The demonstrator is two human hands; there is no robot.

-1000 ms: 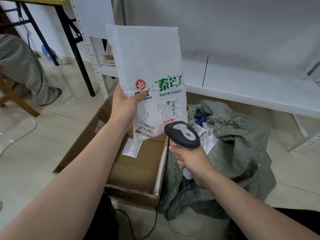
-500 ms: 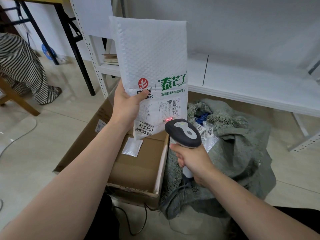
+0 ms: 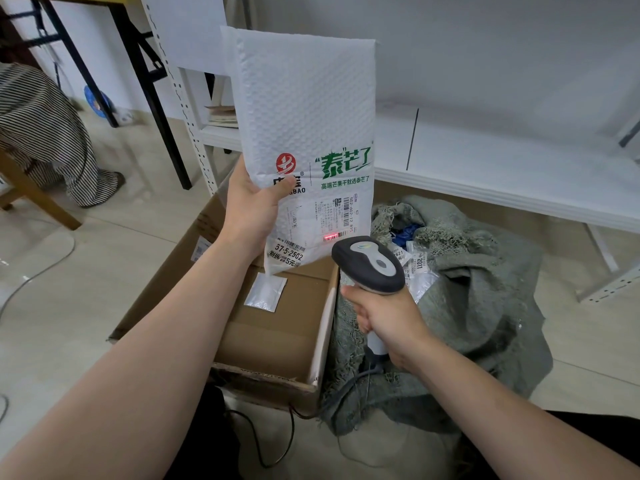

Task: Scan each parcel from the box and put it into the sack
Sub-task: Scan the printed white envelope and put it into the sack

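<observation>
Pale floor tiles [image 3: 86, 271] run under a low white metal shelf unit [image 3: 502, 174] along the wall, and a striped cloth [image 3: 45, 133] hangs over a wooden chair at the far left. Below the shelf sit an open brown cardboard box [image 3: 323, 334] and, touching its right side, a crumpled grey-green woven sack [image 3: 485, 323].

The left hand [image 3: 252, 206] holds a white bubble-padded parcel with green lettering [image 3: 304, 116] upright above the box, thumb pressed across the printed front and the fingers hidden behind it. The right hand [image 3: 388, 317] is wrapped round the handle of a grey and black handheld barcode scanner [image 3: 370, 265], whose head sits just below the parcel's lower right corner. A red scan line [image 3: 329, 236] glows on the barcode of the shipping label.

One small silver sachet [image 3: 266, 292] lies flat on the box's floor. Inside the sack's open mouth – just behind the scanner – lie several labelled packets [image 3: 417, 265] (their print is too small to read).
</observation>
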